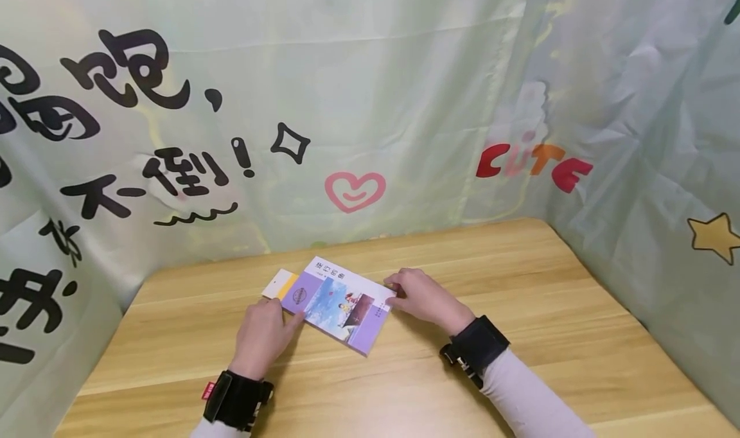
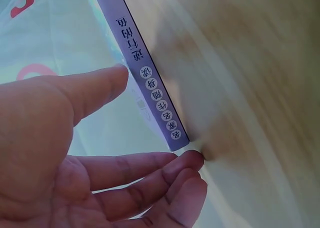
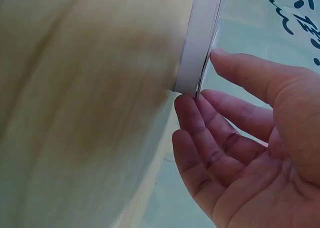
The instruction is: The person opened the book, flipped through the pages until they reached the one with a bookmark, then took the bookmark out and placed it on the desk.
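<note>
A small paperback book (image 1: 332, 306) with a purple, white and blue picture cover is between both hands, at the back middle of the wooden table. My left hand (image 1: 263, 335) holds its left corner. In the left wrist view the thumb touches the cover's edge by the purple spine (image 2: 147, 83), and the fingers bend around the book's end. With thumb and fingers my right hand (image 1: 424, 297) pinches the right corner. Page edges (image 3: 200, 43) show in the right wrist view. From the book's left side juts a white piece with a yellow band (image 1: 280, 284).
Light wood table (image 1: 370, 399) spreads under the hands. Behind it and at both sides hangs a pale green printed cloth (image 1: 416, 104), meeting the table's back edge. Black straps with devices (image 1: 239, 399) are on both wrists.
</note>
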Tool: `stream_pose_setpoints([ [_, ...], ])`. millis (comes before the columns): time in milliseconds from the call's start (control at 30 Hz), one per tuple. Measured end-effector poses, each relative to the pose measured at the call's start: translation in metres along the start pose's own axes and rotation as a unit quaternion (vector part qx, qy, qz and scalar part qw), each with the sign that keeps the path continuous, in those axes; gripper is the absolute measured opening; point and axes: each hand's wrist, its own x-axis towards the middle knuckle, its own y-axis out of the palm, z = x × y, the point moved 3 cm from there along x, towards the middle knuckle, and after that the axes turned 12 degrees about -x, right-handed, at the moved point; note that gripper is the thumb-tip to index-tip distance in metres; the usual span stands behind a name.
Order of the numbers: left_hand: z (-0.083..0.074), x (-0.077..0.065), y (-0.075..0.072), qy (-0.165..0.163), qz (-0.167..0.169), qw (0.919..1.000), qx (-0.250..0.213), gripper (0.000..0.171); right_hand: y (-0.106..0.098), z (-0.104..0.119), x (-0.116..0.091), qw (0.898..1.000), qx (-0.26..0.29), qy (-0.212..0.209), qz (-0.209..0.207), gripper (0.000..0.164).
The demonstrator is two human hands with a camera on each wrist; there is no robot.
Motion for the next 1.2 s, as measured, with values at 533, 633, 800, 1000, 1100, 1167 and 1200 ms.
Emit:
stream_pose_setpoints([
  [533,-0.011,0.017,0.01,0.018,0.011,0.9991,-0.036,0.032,-0.005,0.003,-0.012,0.999,0.015,0.019,0.032,0.006],
  [633,-0.013,0.022,0.014,0.001,0.029,0.9979,-0.058,0.028,-0.008,0.007,-0.017,0.999,0.009,0.007,0.035,0.004],
  [800,-0.019,0.028,0.02,-0.006,0.055,0.9946,-0.088,0.022,-0.014,0.015,-0.027,0.999,-0.006,-0.014,0.04,0.008],
  [1000,-0.035,0.032,0.026,0.063,0.054,0.9939,-0.073,0.028,-0.017,0.02,-0.039,0.998,-0.012,-0.024,0.05,0.015],
  [1100,-0.043,0.033,0.029,0.074,0.063,0.992,-0.08,0.03,-0.017,0.021,-0.044,0.998,-0.017,-0.028,0.056,0.018],
  [1167,-0.047,0.033,0.032,0.076,0.072,0.9911,-0.082,0.032,-0.018,0.022,-0.047,0.998,-0.022,-0.031,0.06,0.021],
  [1200,-0.049,0.032,0.033,0.078,0.074,0.9907,-0.083,0.035,-0.018,0.022,-0.048,0.997,-0.02,-0.03,0.062,0.021],
])
